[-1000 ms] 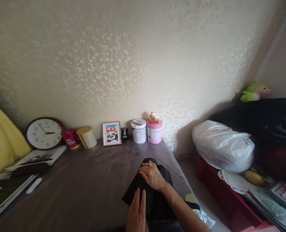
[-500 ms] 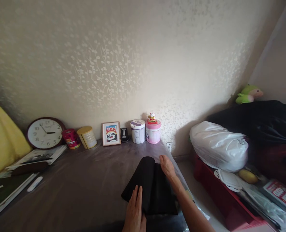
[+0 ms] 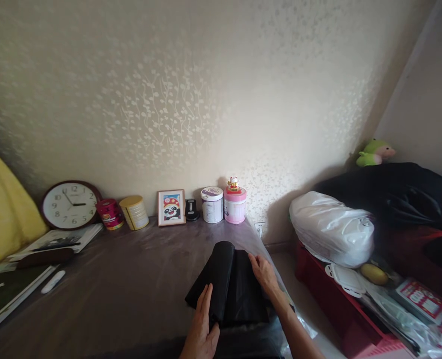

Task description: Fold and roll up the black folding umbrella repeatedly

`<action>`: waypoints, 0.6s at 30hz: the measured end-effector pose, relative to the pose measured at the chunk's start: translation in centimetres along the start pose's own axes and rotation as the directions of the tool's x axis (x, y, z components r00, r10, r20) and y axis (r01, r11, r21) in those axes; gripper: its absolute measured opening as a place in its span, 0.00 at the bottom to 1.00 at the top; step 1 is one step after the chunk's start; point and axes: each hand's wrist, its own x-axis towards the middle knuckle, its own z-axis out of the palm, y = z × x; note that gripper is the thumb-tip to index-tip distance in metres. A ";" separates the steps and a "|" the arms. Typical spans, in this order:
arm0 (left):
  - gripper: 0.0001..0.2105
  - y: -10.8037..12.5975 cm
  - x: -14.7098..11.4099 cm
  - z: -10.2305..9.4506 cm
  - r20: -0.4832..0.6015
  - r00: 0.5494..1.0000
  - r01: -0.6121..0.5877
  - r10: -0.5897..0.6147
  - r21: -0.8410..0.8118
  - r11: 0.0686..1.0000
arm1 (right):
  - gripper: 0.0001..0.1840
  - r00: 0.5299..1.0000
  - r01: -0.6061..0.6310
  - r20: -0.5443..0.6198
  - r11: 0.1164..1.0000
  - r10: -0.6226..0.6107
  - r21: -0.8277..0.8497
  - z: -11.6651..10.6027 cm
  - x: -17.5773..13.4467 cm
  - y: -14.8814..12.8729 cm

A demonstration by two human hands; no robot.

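Note:
A black, limp sheet (image 3: 221,284), perhaps fabric or plastic, lies partly folded near the right end of the grey-brown covered table. Its middle is raised in a rounded fold, and a flatter flap (image 3: 243,294) spreads to the right. My left hand (image 3: 203,324) grips the near left side of the fold, fingers along it and thumb at its lower end. At the flap's far right corner, my right hand (image 3: 263,271) pinches the edge between thumb and fingers. What lies beneath the sheet is hidden.
Along the wall stand a clock (image 3: 71,205), a red tin (image 3: 109,214), a yellow-lidded can (image 3: 134,213), a panda picture frame (image 3: 171,207) and two tubs (image 3: 212,205). Books (image 3: 7,299) lie left. Beyond the table's right edge is a red crate (image 3: 329,304) with a white bag (image 3: 331,229).
My right hand has come slightly nearer and closed on the flap's edge. My left hand has shifted a little left, its thumb now at the fold's near end. The fold stands more rounded.

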 end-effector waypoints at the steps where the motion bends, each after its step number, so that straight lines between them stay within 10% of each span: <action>1: 0.34 0.1 0.0 0.0 0.000 1.000 0.014 -0.014 0.000 1.000 | 0.20 1.000 0.001 0.018 1.000 -0.001 -0.019 -0.1 -0.1 0.0; 8: 0.35 -0.1 0.1 0.7 -0.006 1.000 0.012 -0.012 0.065 0.998 | 0.15 0.999 -0.043 0.001 0.998 0.043 -0.050 -0.8 -0.7 1.3; 18: 0.35 0.5 0.2 1.0 -0.021 1.000 -0.012 0.017 0.186 0.982 | 0.20 0.991 -0.113 0.126 0.828 0.051 0.549 -1.6 -1.4 -0.8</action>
